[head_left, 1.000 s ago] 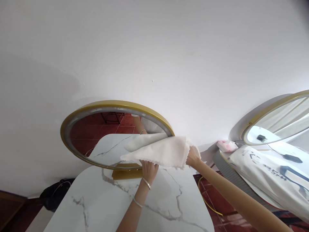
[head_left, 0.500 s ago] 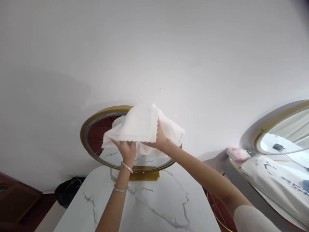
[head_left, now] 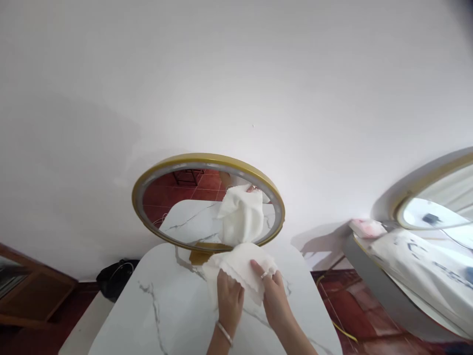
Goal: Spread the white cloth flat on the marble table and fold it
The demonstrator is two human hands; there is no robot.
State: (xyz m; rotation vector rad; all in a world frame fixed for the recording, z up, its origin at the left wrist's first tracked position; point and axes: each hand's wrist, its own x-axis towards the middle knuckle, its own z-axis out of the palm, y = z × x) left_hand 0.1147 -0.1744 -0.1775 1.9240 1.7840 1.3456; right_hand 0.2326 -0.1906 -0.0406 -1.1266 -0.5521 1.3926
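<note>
A white cloth (head_left: 246, 261) with a scalloped edge is bunched between my two hands, above the marble-patterned white table (head_left: 192, 305). My left hand (head_left: 229, 298), with a bracelet at the wrist, grips its near left side. On the right side of the cloth, my right hand (head_left: 271, 291) holds it with the thumb on top; a ring shows on one finger. Just beyond the cloth stands an oval mirror (head_left: 177, 217) with a gold frame, tilted up on a gold base (head_left: 199, 256). The mirror reflects the cloth and part of a hand.
A pale wall (head_left: 236, 88) rises behind the table. To the right, a second table carries another gold-framed mirror (head_left: 439, 197), a tissue pack (head_left: 367, 228) and a printed white fabric (head_left: 417, 261). A black bag (head_left: 116, 278) and a wooden cabinet (head_left: 33, 291) are at left.
Both hands have drawn the cloth back from in front of the mirror, down and toward me over the table. The cloth is more gathered, and the mirror's face is uncovered.
</note>
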